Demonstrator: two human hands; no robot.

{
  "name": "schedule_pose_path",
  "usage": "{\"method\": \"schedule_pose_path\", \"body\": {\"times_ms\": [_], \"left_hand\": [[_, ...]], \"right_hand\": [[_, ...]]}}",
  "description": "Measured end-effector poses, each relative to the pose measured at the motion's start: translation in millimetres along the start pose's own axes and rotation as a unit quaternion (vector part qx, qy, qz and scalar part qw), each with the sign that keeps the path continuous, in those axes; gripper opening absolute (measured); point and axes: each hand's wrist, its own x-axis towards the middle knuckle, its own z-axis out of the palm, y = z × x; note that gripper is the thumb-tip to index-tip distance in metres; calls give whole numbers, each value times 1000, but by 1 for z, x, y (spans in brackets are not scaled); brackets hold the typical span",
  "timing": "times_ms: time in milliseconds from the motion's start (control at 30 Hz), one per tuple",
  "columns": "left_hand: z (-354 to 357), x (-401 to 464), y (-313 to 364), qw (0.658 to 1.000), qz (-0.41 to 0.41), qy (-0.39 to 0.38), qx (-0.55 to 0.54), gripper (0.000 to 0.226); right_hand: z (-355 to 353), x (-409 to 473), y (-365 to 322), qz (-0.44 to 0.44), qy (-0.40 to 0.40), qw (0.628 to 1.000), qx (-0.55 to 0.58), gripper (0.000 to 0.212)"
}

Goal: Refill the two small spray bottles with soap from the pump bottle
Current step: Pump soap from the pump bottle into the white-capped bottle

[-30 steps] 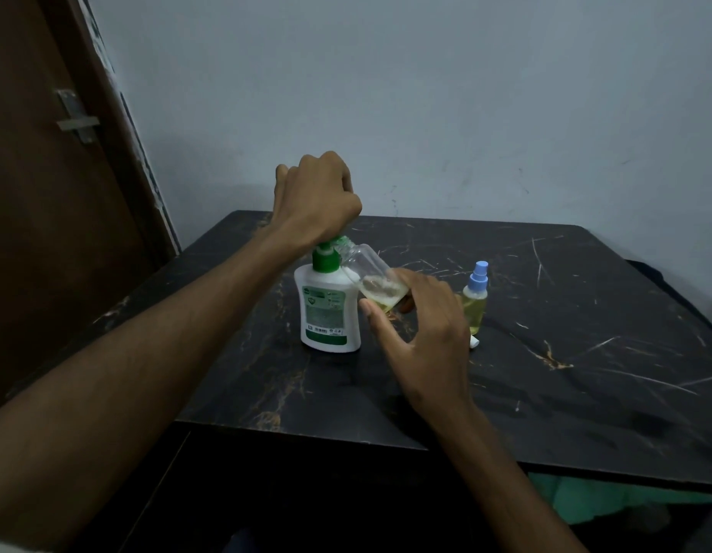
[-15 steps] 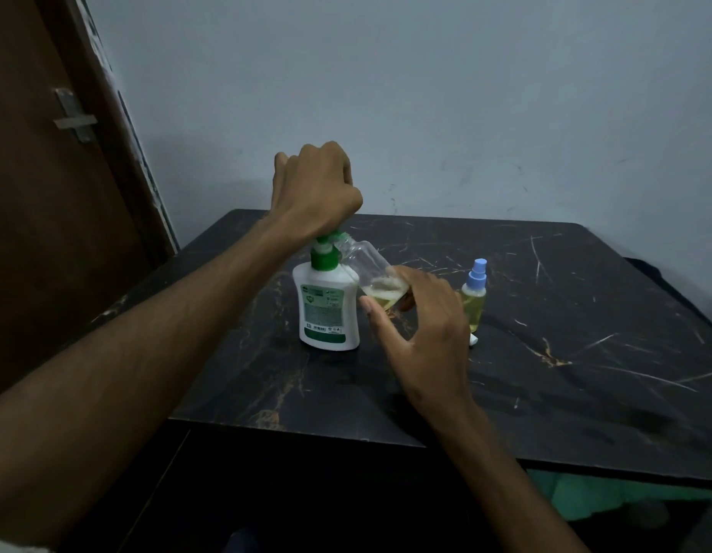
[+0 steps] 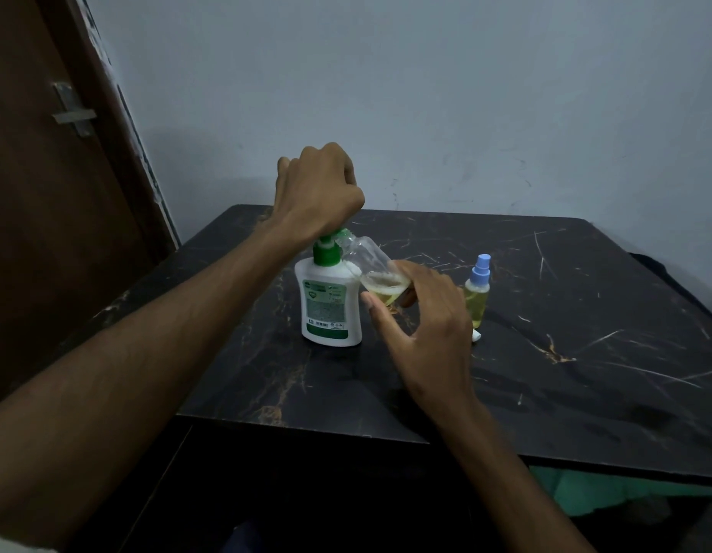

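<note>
Yellow soap partly fills the tilted open spray bottle, gripped by the right hand at frame centre. Left hand, fisted, presses the pump bottle. Next: pump steadily, spout aligned.

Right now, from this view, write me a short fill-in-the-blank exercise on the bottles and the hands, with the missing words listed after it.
1. The left hand sits on top of the ____ bottle.
2. The right hand holds an open spray bottle that is ____ toward the green nozzle.
3. The second spray bottle stands on the table with a ____ cap on.
4. The liquid in both spray bottles is ____.

Missing words: pump; tilted; blue; yellow
</note>
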Motion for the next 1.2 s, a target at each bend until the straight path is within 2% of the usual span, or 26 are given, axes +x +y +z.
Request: {"method": "schedule_pose_path", "body": {"times_ms": [267,1200], "left_hand": [[-5,1,4,1000,0,4,-2,30],[-2,-1,1,1000,-5,9,-17,24]], "right_hand": [[-1,0,-1,1,1,1000,7,40],[0,-1,2,2,-12,1000,5,37]]}}
